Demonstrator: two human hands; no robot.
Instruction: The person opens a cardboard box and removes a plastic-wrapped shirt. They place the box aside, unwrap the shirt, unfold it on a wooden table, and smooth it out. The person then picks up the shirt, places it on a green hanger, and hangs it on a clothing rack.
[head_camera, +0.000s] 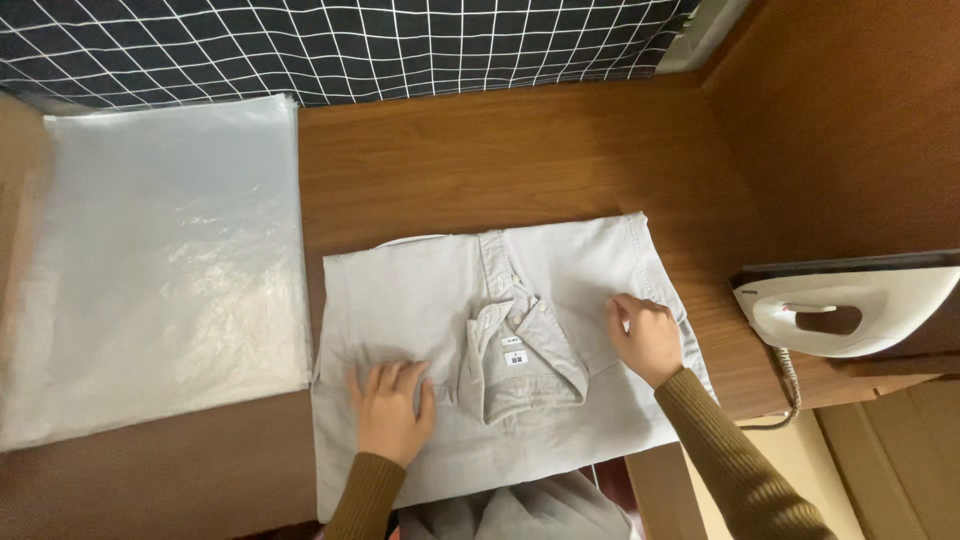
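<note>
A light grey collared shirt (560, 270) lies folded on the wooden table (500, 150), collar toward me, with small white labels inside the neck. My left hand (392, 408) rests flat on the shirt's left part, fingers spread, holding nothing. On the right part near the collar, my right hand (646, 338) presses down with fingers slightly curled. Both arms wear olive-brown knit sleeves. Part of the shirt hangs over the table's near edge.
A stack of clear plastic bags (150, 260) lies at the left of the table. A white iron (850, 305) stands at the right with its coiled cord. Dark checked fabric (350, 45) runs along the back, and a wooden wall panel (850, 120) closes the right.
</note>
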